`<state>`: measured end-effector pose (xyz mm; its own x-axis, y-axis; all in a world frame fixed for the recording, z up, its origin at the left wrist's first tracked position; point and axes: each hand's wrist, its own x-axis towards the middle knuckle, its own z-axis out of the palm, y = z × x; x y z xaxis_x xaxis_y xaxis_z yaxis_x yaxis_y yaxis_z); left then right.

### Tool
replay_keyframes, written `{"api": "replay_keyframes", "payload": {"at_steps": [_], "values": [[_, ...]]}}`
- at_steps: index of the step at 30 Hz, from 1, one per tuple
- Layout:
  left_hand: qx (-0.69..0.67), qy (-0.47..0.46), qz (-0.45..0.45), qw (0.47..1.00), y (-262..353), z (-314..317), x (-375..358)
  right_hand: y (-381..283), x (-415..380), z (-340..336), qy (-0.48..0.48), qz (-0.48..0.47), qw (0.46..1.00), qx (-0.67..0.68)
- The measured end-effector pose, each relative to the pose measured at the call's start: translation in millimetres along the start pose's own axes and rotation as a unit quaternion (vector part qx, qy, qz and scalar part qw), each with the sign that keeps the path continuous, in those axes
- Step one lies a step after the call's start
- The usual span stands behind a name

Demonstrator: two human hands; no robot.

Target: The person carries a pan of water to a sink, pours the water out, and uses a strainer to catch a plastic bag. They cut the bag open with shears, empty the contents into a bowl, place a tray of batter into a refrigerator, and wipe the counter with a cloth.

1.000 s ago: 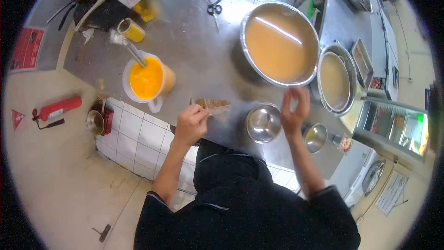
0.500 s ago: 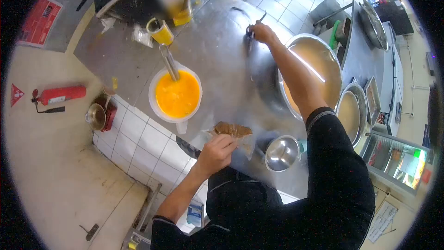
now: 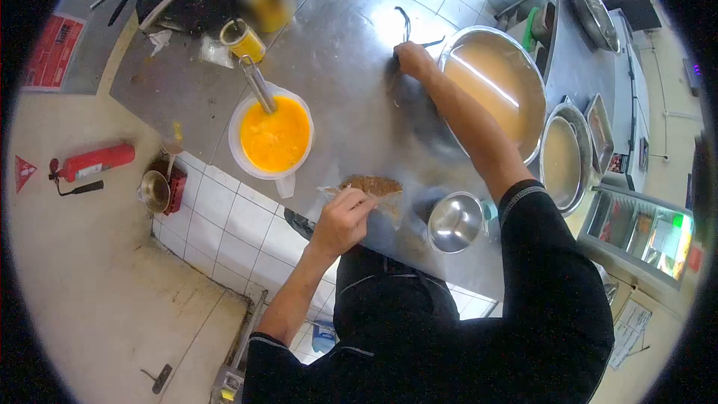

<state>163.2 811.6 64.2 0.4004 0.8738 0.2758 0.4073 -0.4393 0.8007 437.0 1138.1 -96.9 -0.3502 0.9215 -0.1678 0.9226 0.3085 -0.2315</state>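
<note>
My left hand (image 3: 342, 218) is closed on the gathered edge of a clear plastic bag of brown powder (image 3: 374, 185), at the table's near edge. Stretched far across the table, my right hand (image 3: 413, 60) has its fingers closed around a thin black item (image 3: 406, 21), whose dark ends stick out past the fingers; I cannot tell its kind. To the left of the bag stands a white plastic jug (image 3: 286, 185) of orange-yellow liquid (image 3: 275, 138), with a metal-handled utensil (image 3: 258, 84) leaning in it. An empty steel bowl (image 3: 455, 223) sits right of the bag.
Beneath my right forearm is a large steel bowl (image 3: 540, 86) of pale tan liquid. Beyond it stand a smaller pot (image 3: 568, 206) of similar liquid and a metal tray (image 3: 600, 131). A yellow tin (image 3: 243, 41) and dark pans (image 3: 179, 19) occupy the far left.
The view has shifted slightly. My right hand has drawn a little nearer and the black item in it has turned, its ends now spread apart. My left hand still grips the bag.
</note>
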Motion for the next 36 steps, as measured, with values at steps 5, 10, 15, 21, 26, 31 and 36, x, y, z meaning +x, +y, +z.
{"api": "replay_keyframes", "payload": {"at_steps": [5,10,15,21,26,31,36], "values": [[-0.002,0.021,-0.003,1.000,-2,3,-4,-52,-41,-16,-0.044,0.034,0.997,-0.059],[0.016,0.041,-0.003,0.999,-5,4,-4,-60,-73,17,-0.061,-0.046,0.994,-0.078],[0.026,0.076,0.004,0.997,-15,4,3,-84,-120,-10,-0.061,-0.030,0.997,-0.031],[0.041,0.075,-0.014,0.996,-23,8,12,-77,-152,17,0.017,-0.062,0.997,-0.045],[0.018,0.062,-0.030,0.997,-23,15,21,-82,-176,21,0.016,0.029,0.997,0.069],[0.049,0.039,-0.014,0.998,-18,23,24,-107,-235,-41,0.058,0.154,0.960,0.225],[0.091,0.075,0.022,0.993,-23,35,29,-144,-325,-82,0.128,0.209,0.867,0.433]]}}
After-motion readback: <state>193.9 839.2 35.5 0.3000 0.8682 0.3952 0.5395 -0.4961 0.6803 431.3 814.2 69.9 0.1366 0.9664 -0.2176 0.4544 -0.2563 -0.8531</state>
